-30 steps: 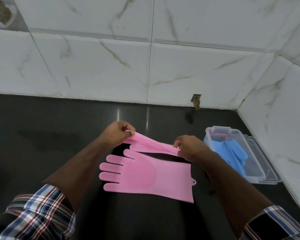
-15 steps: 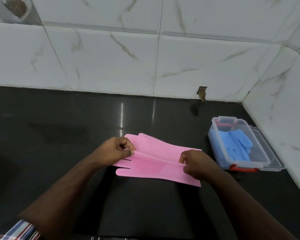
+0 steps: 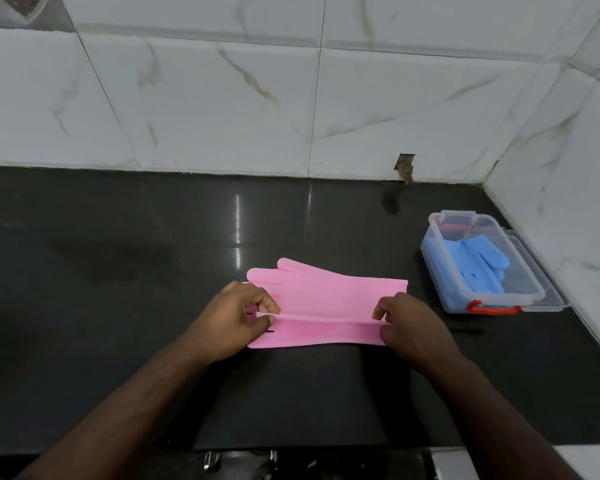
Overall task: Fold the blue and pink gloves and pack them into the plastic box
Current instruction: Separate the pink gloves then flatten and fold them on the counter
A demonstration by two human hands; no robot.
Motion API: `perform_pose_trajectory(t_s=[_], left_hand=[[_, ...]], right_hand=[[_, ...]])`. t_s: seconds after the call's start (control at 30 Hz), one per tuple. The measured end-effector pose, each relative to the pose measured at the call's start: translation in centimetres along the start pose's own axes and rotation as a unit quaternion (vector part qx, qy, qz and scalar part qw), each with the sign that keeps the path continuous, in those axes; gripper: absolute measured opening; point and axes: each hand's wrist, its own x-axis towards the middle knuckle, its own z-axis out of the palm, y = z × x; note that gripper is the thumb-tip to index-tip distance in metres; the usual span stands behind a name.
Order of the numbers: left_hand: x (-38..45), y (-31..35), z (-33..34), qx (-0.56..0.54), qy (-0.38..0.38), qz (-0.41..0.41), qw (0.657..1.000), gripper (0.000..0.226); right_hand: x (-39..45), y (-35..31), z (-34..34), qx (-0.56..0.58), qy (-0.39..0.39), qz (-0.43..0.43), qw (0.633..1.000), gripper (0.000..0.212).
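Note:
Two pink gloves [image 3: 329, 292] lie stacked on the black counter, fingers pointing left. My left hand [image 3: 238, 318] pinches the upper glove's near edge at the finger end. My right hand [image 3: 407, 323] pinches the same edge at the cuff end. That edge is raised as a straight ridge between both hands. To the right stands the clear plastic box [image 3: 444, 289] with red latches, open, with blue gloves [image 3: 478, 268] lying inside.
The box's clear lid [image 3: 548, 292] lies under and beside the box against the right tiled wall. White marble tiles rise behind the counter [image 3: 118, 271]. The counter's front edge runs near the bottom, with metal fittings [image 3: 212, 459] below it.
The upper pink glove, earlier held up above the lower one, now lies over it. Both hands came down toward the counter, still pinching its near edge. The camera view tilted down.

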Motion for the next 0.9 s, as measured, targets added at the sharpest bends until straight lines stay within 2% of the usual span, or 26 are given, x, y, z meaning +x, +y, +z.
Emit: perform_pose_trajectory(t_s=[0.1,0.17,0.23,0.27,0.33,0.4,0.5,0.6,0.73,0.83,0.9], left_hand=[[-0.7,-0.7,1.0,0.007,-0.005,0.009,1.000,0.009],[-1.0,-1.1,1.7,0.000,0.068,-0.006,0.998,0.017],[-0.8,-1.4,1.7,-0.002,0.182,-0.048,0.982,0.010],[-0.5,-1.7,1.6,-0.006,0.209,-0.080,0.975,0.008],[0.0,-2.4,1.1,-0.032,0.188,-0.152,0.970,0.012],[0.4,-2.7,0.7,-0.059,0.139,-0.214,0.965,0.027],[1.1,-2.9,0.4,-0.090,0.114,-0.262,0.954,0.028],[2.0,-3.1,0.0,-0.106,0.133,-0.259,0.951,0.011],[3.4,-3.0,-1.2,-0.116,0.184,-0.255,0.942,0.020],[3.7,-2.4,-1.3,-0.044,0.183,-0.184,0.965,0.022],[3.3,-1.6,-0.9,-0.003,0.140,-0.106,0.984,0.022]], right_hand=[[-0.7,-0.2,0.5,-0.015,-0.004,-0.004,1.000,0.029],[-1.1,-0.6,0.7,-0.012,0.000,-0.004,1.000,0.035],[-1.1,-1.3,0.9,0.019,0.027,-0.008,0.999,0.042],[-1.0,-1.9,1.1,0.038,0.041,-0.020,0.998,0.043],[-0.8,-3.3,1.5,0.070,0.048,-0.059,0.995,0.043],[-0.6,-4.9,2.4,0.082,0.028,-0.098,0.991,0.045],[-0.6,-6.8,4.0,0.023,0.008,-0.141,0.990,0.056],[-0.1,-7.5,5.1,-0.036,0.022,-0.138,0.989,0.056],[1.4,-8.1,5.2,-0.052,0.039,-0.136,0.989,0.054],[2.0,-8.7,4.9,-0.057,0.027,-0.133,0.989,0.056],[1.7,-8.6,4.8,-0.039,0.026,-0.127,0.991,0.058]])
